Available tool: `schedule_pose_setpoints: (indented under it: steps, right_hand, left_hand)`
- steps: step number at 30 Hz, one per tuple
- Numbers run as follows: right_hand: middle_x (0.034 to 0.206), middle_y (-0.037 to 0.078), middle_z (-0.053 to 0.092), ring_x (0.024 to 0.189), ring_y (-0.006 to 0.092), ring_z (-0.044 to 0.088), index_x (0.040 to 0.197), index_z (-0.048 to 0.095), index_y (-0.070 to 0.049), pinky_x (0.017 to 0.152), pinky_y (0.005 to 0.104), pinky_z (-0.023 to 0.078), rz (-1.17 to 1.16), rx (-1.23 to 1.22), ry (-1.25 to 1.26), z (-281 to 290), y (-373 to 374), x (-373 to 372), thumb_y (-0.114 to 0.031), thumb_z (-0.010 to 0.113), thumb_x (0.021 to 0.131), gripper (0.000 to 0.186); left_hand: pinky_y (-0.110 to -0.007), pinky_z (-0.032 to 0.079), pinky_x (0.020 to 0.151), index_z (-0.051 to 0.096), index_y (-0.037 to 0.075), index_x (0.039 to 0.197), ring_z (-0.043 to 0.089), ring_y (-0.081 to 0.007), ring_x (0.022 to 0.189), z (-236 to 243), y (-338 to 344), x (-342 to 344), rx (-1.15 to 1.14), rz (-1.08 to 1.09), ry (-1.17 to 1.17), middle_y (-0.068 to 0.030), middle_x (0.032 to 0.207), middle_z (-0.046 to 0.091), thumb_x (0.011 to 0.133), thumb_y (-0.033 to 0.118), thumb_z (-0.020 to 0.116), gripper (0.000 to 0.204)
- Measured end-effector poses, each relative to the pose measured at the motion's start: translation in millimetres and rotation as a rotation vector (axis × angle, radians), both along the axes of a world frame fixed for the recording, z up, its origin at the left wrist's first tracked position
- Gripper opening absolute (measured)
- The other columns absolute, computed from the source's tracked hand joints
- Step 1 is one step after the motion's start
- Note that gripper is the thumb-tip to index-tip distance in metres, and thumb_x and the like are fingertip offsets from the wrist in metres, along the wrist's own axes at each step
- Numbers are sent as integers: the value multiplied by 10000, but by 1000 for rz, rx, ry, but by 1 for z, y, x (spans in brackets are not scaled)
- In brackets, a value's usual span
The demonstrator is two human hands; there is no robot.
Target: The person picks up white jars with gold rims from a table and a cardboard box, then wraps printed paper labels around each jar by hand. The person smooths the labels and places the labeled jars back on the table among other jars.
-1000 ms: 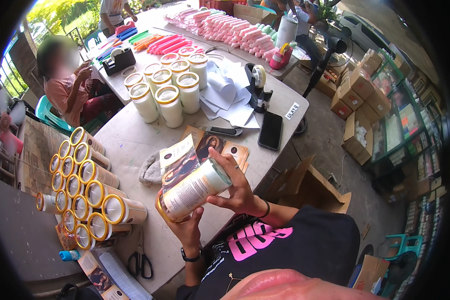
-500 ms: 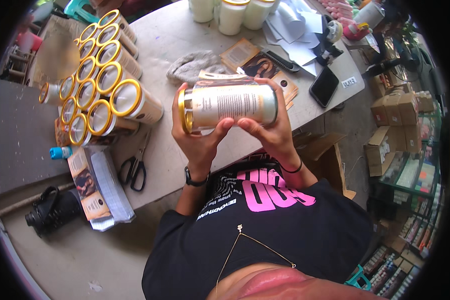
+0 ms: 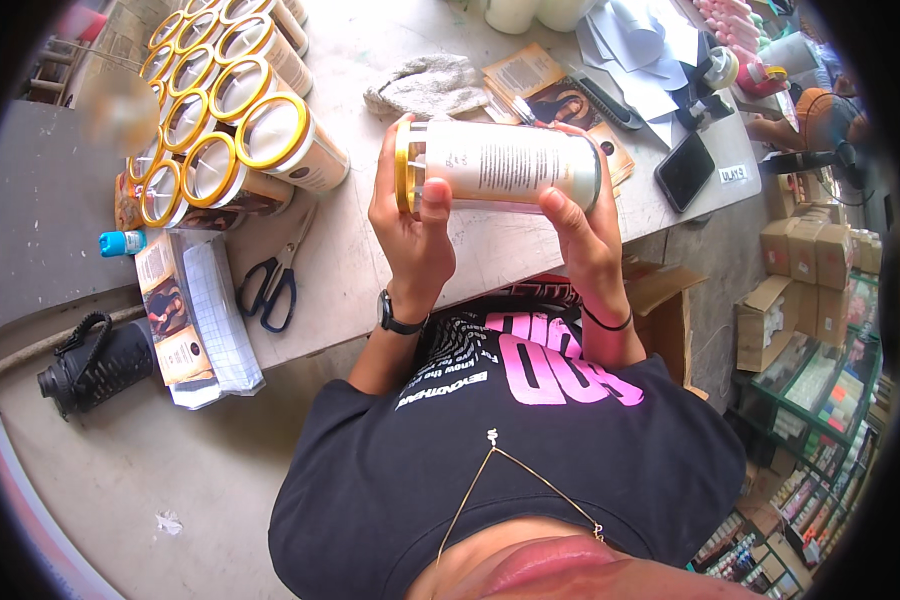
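Note:
Level between my two hands lies a white cylindrical jar (image 3: pixel 510 165) on its side, its gold-rimmed end to the left. My left hand (image 3: pixel 412 235) grips the gold-rimmed end, with the thumb on the near side. Around the plain, pale end my right hand (image 3: pixel 590 235) is closed, its thumb pressing along the edge of the printed label. The label lies smooth over the visible side; the jar's underside is hidden. Just beyond the jar are a grey cloth (image 3: pixel 428 85) and printed brown labels (image 3: pixel 525 72).
Several gold-rimmed jars (image 3: pixel 275 130) stand grouped at the left. Scissors (image 3: pixel 275 275), a label stack (image 3: pixel 175 320) and a blue-capped item (image 3: pixel 122 243) lie nearer. A phone (image 3: pixel 685 172), black long tool (image 3: pixel 610 103) and papers (image 3: pixel 625 50) are at right. A black bottle (image 3: pixel 95 365) lies lower left.
The label's raised flap at the top of the jar now lies down against it. The thumbs have moved apart, toward the jar's two ends. The view has shifted, so the table things sit differently.

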State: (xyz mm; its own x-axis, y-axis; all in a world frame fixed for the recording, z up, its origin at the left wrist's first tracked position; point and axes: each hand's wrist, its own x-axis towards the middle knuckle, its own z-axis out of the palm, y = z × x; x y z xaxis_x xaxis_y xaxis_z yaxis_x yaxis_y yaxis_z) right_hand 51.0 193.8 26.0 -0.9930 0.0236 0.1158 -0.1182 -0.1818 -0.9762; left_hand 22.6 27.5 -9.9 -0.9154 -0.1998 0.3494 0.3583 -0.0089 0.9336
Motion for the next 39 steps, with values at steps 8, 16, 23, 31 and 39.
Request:
schedule_pose_setpoints:
  steps: [8,16,23,31,39]
  right_hand:
    - [1277,128,505,1233,216,510,1434,292,-7,1031,330,434,71,-32,46,5,12,-5,-125,777,847,771]
    - [1389,144,379,1323,264,442,1525,112,-57,1095,400,426,134,195,308,-4,18,-6,18,863,689,1126]
    - [1373,155,411,1326,253,430,1512,136,-34,1105,367,386,149,96,279,-7,20,-6,15,845,670,1102]
    - [1293,132,472,1238,199,471,1413,339,33,1060,303,375,122,-64,146,1,12,-3,-148,834,764,836]
    - [1277,118,500,1217,176,495,1398,379,27,1033,285,404,51,-189,112,7,-3,-1,-176,813,789,775]
  left_hand:
    - [-373,373,1071,343,-45,1462,497,-268,1257,8,-12,-2,71,-263,-92,-200,1362,489,932,516,496,786]
    - [-338,464,1005,331,-34,1439,567,-226,1188,21,-33,-6,212,-505,-312,-172,1269,562,830,365,775,852]
    - [-305,539,897,381,-4,1327,630,-204,1081,27,-32,0,216,-493,-292,-139,1182,588,779,173,851,744]
    - [-314,515,929,350,1,1330,598,-208,1096,15,-25,10,200,-342,-154,-135,1196,546,711,297,895,876]
    - [-391,460,962,336,26,1303,519,-249,1142,5,-22,16,-33,-117,55,-117,1206,437,646,576,876,1013]
